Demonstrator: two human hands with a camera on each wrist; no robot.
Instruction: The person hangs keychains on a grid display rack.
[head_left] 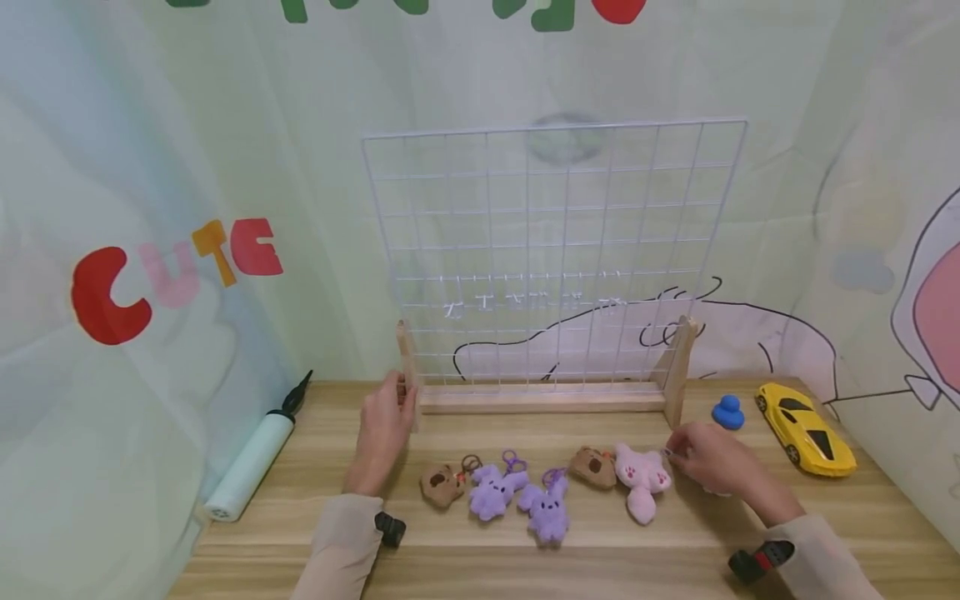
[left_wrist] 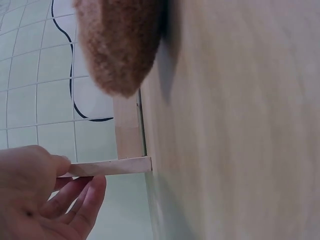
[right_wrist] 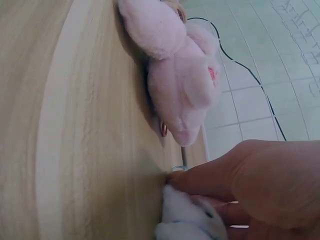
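My left hand (head_left: 381, 425) pinches the left wooden upright (left_wrist: 110, 167) of a display stand, thumb on one side and fingers on the other. My right hand (head_left: 712, 458) grips a small white plush keychain (right_wrist: 187, 215), mostly hidden under the hand in the head view. Just left of that hand lies a pink plush keychain (head_left: 643, 479) with red paw marks. Further left in the row are a brown plush (head_left: 594, 468), two purple plushes (head_left: 547, 510) and another brown plush (head_left: 442, 485), with rings attached to several.
A white wire grid (head_left: 450, 134) rises from the stand's wooden base (head_left: 540, 402), with several clear hooks (head_left: 485, 302) along its middle. To the right are a blue knob-like object (head_left: 728, 412) and a yellow toy car (head_left: 806, 429). A pale green hand pump (head_left: 251, 467) lies at left.
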